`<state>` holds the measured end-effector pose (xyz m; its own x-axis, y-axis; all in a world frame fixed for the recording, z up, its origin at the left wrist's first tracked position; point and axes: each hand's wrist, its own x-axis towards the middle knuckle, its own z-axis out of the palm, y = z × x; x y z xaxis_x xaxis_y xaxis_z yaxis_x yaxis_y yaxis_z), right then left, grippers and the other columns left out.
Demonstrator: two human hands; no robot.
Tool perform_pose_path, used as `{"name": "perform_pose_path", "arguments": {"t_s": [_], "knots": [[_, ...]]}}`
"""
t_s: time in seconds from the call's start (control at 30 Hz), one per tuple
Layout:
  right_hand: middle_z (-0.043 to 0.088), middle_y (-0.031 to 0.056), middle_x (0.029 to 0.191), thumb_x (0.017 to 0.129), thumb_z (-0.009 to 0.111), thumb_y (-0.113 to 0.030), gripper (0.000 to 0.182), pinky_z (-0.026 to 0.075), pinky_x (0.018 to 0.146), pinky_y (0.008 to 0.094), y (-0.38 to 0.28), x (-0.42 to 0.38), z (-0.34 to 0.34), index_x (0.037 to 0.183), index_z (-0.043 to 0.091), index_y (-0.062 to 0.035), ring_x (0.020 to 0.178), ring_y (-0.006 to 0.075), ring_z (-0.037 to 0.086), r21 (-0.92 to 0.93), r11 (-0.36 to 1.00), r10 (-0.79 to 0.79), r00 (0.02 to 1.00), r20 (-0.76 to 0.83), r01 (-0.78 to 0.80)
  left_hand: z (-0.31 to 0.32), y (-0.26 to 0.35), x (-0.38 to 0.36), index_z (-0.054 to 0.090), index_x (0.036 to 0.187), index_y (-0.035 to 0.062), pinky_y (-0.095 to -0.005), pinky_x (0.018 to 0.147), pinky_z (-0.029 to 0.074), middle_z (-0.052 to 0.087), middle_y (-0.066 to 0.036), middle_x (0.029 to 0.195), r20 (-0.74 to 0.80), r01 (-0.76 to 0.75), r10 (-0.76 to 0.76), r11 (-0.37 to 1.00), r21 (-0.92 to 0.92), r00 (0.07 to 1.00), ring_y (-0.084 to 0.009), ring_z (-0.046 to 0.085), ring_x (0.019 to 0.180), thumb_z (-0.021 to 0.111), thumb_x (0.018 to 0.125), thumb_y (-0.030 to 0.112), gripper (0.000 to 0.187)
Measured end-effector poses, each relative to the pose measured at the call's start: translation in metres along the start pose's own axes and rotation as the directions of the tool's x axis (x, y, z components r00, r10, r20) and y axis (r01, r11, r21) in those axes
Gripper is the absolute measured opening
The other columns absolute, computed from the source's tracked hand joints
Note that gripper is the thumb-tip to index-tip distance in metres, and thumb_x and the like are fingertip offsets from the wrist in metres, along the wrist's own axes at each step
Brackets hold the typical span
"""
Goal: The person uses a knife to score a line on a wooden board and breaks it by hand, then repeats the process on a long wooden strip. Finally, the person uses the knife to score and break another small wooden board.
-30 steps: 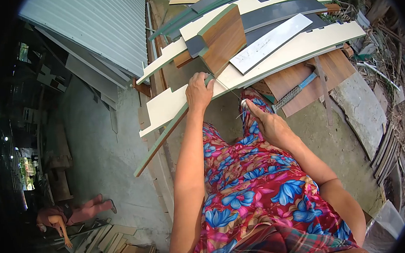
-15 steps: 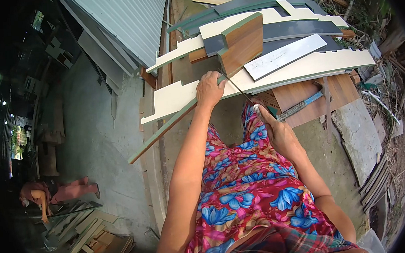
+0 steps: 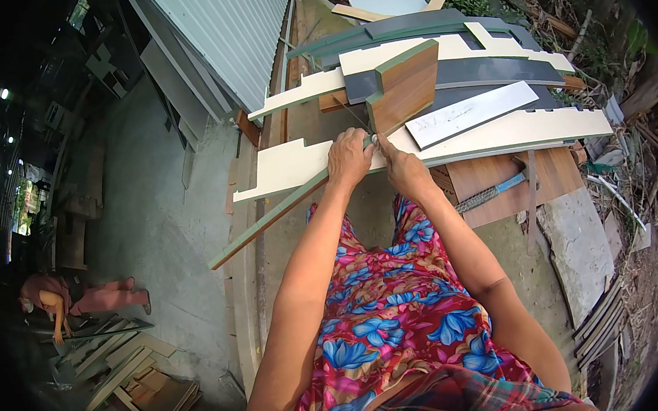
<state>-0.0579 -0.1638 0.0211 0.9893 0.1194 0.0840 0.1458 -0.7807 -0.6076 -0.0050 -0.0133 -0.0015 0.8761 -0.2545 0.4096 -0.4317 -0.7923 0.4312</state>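
Note:
My left hand (image 3: 349, 157) is wrapped round the upper end of a long narrow strip (image 3: 269, 218), green on top with a brown lower edge, which slants down to the left. Close beside it, my right hand (image 3: 406, 172) is closed on the handle end of a thin dark tool (image 3: 350, 112), whose blade points up and left past the strip's end. A brown wood-grain board with green edges (image 3: 406, 88) stands tilted just beyond both hands. Under the strip's upper end lies a long cream board with notches (image 3: 281, 167).
A white panel (image 3: 472, 114) rests on the cream boards. A blue-handled hammer (image 3: 494, 189) lies on a brown board (image 3: 560, 169) to the right. At the lower left, a person (image 3: 56, 297) bends over stacked boards (image 3: 117, 380). A corrugated wall (image 3: 228, 38) rises at the upper left.
My right hand has moved up and left, from near my knee to beside my left hand. The tool's thin blade now extends beyond the strip. The view has shifted slightly.

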Motion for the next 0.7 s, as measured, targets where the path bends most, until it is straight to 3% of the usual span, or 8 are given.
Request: {"name": "perform_pose_path", "arguments": {"t_s": [0.1,0.2,0.3,0.53,0.7], "knots": [[0.066,0.0330,0.091,0.096,0.043,-0.012,0.052,0.050,0.078,0.0553,0.001,-0.007,-0.001,0.148,0.041,-0.0170,0.088,0.0481,0.065,0.005,0.999,0.045,0.999,0.019,-0.045,0.002,0.002,-0.002,0.059,0.100,0.0032,-0.0447,0.079,0.049,0.062,-0.013,0.097,-0.008,0.000,0.001,0.999,0.043,1.000,-0.0336,0.061,0.095,0.075,0.081,0.017,0.029],[0.066,0.0328,0.088,0.098,0.044,-0.013,0.051,0.050,0.077,0.0555,0.013,-0.020,0.008,0.148,0.041,-0.0172,0.085,0.0486,0.065,0.035,0.996,-0.082,0.988,-0.127,0.087,0.001,0.003,-0.002,0.060,0.101,0.0029,-0.0455,0.079,0.049,0.063,-0.014,0.097,-0.008,-0.004,0.005,0.999,0.046,1.000,-0.0351,0.061,0.095,0.074,0.081,0.016,0.028],[0.064,0.0355,0.094,0.100,0.043,-0.015,0.047,0.048,0.081,0.0563,0.005,-0.028,-0.005,0.148,0.043,-0.0149,0.091,0.0521,0.063,0.035,0.998,0.057,0.998,0.010,-0.058,0.000,0.000,-0.002,0.060,0.102,0.0027,-0.0461,0.080,0.049,0.062,-0.014,0.099,0.013,-0.027,0.027,0.999,0.020,1.000,-0.0362,0.060,0.097,0.073,0.082,0.016,0.028],[0.064,0.0353,0.091,0.100,0.043,-0.014,0.049,0.048,0.078,0.0569,0.006,-0.029,-0.005,0.150,0.040,-0.0172,0.088,0.0519,0.063,0.022,0.999,0.045,0.999,0.005,-0.046,-0.002,-0.002,-0.007,0.060,0.108,0.0026,-0.0459,0.084,0.049,0.060,-0.015,0.103,0.063,0.019,-0.019,1.000,-0.011,0.998,-0.0355,0.059,0.102,0.073,0.083,0.017,0.032],[0.065,0.0323,0.086,0.096,0.048,-0.008,0.056,0.050,0.074,0.0559,0.011,-0.058,-0.005,0.151,0.037,-0.0151,0.081,0.0482,0.065,-0.001,0.999,0.046,0.999,0.009,-0.046,-0.002,-0.002,-0.006,0.059,0.104,0.0014,-0.0471,0.083,0.049,0.060,-0.016,0.103,0.056,0.034,-0.032,0.999,-0.036,0.998,-0.0374,0.058,0.100,0.073,0.083,0.017,0.030]]}}
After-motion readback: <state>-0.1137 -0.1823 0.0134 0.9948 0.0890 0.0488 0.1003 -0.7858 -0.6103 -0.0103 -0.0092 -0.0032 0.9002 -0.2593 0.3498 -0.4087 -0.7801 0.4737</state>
